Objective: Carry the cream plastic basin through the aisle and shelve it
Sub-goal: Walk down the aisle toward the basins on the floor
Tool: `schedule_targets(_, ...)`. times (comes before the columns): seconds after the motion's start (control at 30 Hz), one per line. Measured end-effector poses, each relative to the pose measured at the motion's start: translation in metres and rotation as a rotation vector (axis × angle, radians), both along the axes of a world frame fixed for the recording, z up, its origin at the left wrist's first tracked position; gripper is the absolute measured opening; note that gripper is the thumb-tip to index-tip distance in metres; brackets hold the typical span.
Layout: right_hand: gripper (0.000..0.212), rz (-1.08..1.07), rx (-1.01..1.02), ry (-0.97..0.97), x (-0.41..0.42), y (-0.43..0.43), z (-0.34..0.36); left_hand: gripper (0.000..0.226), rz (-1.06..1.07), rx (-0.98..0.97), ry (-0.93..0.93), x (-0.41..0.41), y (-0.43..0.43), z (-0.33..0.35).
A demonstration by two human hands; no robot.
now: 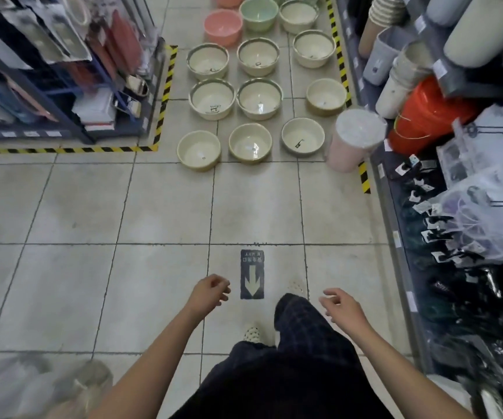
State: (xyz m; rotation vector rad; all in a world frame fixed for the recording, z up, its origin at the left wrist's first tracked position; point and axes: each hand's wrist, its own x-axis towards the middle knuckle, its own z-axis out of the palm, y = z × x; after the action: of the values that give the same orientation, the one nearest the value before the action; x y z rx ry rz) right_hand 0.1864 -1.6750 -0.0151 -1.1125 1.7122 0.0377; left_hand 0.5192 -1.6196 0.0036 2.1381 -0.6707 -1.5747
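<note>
Cream plastic basins (199, 150) sit in rows on the tiled floor (93, 207) ahead, between shelving. My left hand (211, 290) and right hand (339, 303) hang loosely curled, holding nothing.

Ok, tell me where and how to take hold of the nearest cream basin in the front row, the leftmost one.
Probably grip the cream basin by its rolled rim, on opposite sides, coming from above: it sits upright and open on the floor tiles, with a neighbour basin close on its right. Left hand and right hand are both empty.
</note>
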Motion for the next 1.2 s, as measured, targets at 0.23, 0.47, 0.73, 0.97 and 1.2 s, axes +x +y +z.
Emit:
schedule_targets(0.23,0.031,-0.096,0.041,0.051,0.026,-0.172,-0.025,0.013,-0.029,-0.056,0.029,0.029,-0.181,-0.001)
schedule_targets(0.47,0.033,0.202,0.03,-0.016,0.14,-0.369,-0.021,0.013,0.343,0.08,-0.002,0.122,-0.287,-0.013)
schedule_targets(0.73,0.039,0.518,0.035,-0.07,0.291,-0.508,-0.002,0.014,0.621,0.131,-0.014,0.219,-0.352,-0.016)
schedule_targets(0.97,0.042,0.497,0.124,-0.046,0.411,-0.589,-0.042,0.016,0.608,0.138,0.02,0.336,-0.442,-0.046)
schedule_targets(1.2,0.044,0.27,0.147,-0.017,0.54,-0.682,-0.076,0.015,0.437,0.179,0.002,0.489,-0.563,-0.098)
